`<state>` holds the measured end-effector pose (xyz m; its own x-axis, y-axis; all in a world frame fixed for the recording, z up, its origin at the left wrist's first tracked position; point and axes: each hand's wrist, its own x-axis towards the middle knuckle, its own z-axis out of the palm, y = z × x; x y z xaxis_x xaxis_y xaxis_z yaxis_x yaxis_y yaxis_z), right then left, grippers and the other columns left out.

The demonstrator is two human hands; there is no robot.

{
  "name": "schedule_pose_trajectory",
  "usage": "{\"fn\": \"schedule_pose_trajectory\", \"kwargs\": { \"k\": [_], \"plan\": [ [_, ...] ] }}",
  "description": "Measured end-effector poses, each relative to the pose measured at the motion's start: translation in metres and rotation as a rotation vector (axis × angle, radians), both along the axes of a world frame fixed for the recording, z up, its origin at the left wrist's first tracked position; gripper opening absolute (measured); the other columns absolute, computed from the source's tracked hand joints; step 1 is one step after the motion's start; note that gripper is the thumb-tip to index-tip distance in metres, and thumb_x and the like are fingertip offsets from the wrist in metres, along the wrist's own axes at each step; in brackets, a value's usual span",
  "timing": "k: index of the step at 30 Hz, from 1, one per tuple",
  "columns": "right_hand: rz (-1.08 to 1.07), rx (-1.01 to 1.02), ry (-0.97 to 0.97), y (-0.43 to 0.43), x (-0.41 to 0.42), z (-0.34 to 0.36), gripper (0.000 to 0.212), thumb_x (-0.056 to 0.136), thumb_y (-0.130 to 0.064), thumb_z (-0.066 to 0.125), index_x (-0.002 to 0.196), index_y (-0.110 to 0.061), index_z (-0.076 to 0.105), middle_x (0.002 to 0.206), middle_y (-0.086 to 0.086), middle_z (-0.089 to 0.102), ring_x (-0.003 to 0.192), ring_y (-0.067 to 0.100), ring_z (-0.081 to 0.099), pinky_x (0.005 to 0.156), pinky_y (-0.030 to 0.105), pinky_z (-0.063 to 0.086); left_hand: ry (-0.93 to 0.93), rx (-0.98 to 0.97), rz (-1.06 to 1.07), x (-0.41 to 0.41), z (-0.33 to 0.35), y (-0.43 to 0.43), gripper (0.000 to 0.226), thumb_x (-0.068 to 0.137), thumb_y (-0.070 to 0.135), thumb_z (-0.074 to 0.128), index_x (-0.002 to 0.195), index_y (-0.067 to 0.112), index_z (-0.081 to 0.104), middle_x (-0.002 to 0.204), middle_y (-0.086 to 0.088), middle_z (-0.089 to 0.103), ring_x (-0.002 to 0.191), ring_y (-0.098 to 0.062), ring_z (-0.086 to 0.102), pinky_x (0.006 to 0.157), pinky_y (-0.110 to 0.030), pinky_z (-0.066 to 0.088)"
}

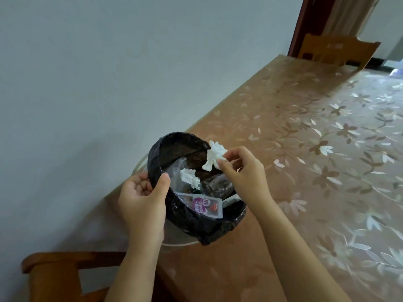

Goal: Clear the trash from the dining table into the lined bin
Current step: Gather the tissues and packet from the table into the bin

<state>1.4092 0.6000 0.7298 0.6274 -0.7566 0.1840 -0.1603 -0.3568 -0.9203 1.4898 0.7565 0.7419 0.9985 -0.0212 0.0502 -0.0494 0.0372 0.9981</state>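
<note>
My left hand (141,199) grips bin (174,147) rim, tilting it. My right hand (244,173) pinches crumpled tissue (214,154) over opening. Move further past rim, then release so tissue lands inside liner, not on surface (305,149).

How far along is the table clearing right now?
Mostly done, it looks. The bin with the black liner already holds a tissue, a wrapper and clear plastic. In hand: the left hand grips the bin's rim while the right hand pinches a crumpled tissue over the opening, not yet dropped. The visible part of the table shows no other trash.
</note>
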Motion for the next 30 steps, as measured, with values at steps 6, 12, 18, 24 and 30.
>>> {"fn": "schedule_pose_trajectory", "kwargs": {
  "k": [6, 12, 18, 24, 30],
  "plan": [
    [0.254, -0.138, 0.122, 0.059, -0.007, 0.016, 0.023, 0.082, -0.028, 0.063, 0.105, -0.023, 0.061, 0.087, -0.019, 0.054, 0.075, -0.015, 0.053, 0.061, 0.0, 0.041, 0.03, -0.051, 0.073, -0.001, 0.006, 0.052, 0.02, 0.072, 0.014, 0.073, 0.085, 0.015, 0.058, 0.079, -0.004, 0.061, 0.067, -0.013, 0.059, 0.054, -0.014, 0.049],
    [0.207, -0.219, 0.187, 0.091, -0.012, 0.012, 0.024, 0.088, -0.027, 0.054, 0.111, -0.021, 0.059, 0.109, -0.004, 0.06, 0.103, 0.012, 0.054, 0.083, 0.02, 0.041, 0.021, -0.108, 0.162, 0.004, 0.007, 0.109, 0.016, 0.074, 0.013, 0.071, 0.08, 0.018, 0.057, 0.073, -0.003, 0.055, 0.065, -0.014, 0.053, 0.055, -0.014, 0.048],
    [0.045, -0.34, 0.211, 0.107, -0.011, 0.001, 0.026, 0.087, -0.021, 0.053, 0.112, -0.015, 0.059, 0.115, 0.002, 0.059, 0.109, 0.02, 0.048, 0.085, 0.024, 0.033, -0.033, -0.123, 0.249, 0.01, 0.013, 0.145, 0.016, 0.073, 0.016, 0.071, 0.076, 0.02, 0.056, 0.07, -0.001, 0.055, 0.06, -0.01, 0.052, 0.052, -0.013, 0.046],
    [0.042, -0.29, 0.339, 0.106, -0.01, -0.024, 0.027, 0.087, -0.017, 0.054, 0.113, -0.01, 0.058, 0.113, 0.009, 0.06, 0.109, 0.028, 0.05, 0.089, 0.034, 0.04, -0.077, -0.135, 0.314, 0.022, 0.025, 0.162, 0.014, 0.073, 0.015, 0.07, 0.081, 0.013, 0.059, 0.072, -0.004, 0.056, 0.062, -0.012, 0.053, 0.055, -0.015, 0.048],
    [0.117, -0.275, 0.421, 0.107, 0.01, -0.035, 0.026, 0.088, -0.019, 0.052, 0.112, -0.011, 0.058, 0.115, 0.007, 0.059, 0.111, 0.026, 0.05, 0.085, 0.031, 0.038, -0.125, -0.145, 0.375, 0.035, 0.036, 0.167, 0.013, 0.073, 0.013, 0.069, 0.075, 0.019, 0.058, 0.067, -0.001, 0.054, 0.061, -0.013, 0.05, 0.055, -0.017, 0.048]
  ]
}}
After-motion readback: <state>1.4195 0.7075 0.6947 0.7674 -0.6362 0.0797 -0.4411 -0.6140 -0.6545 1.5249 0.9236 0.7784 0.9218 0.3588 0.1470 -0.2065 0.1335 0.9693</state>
